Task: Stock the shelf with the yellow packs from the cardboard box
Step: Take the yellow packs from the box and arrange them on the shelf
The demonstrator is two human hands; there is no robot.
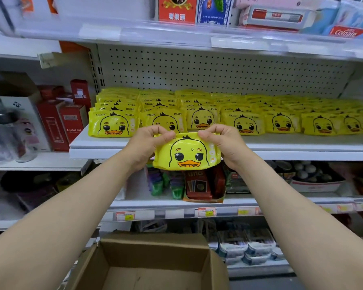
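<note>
Bright, even store light falls from above me; the film of the yellow pack (187,152) I hold shows small glossy highlights; the upper shelf (176,35) casts soft shade along the top of the pegboard (218,68) and is itself smeared with blur; the bottles (6,130) at the left edge are blurred too; the lower shelves (218,208) sit dimmer; the wide lens bows straight shelf edges toward the corners.

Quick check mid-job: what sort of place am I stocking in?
Most likely a retail shop aisle: white shelving with a pegboard back, price tags along a lower edge, rows of identical yellow duck packs faced outward, and Colgate boxes higher up.
</note>
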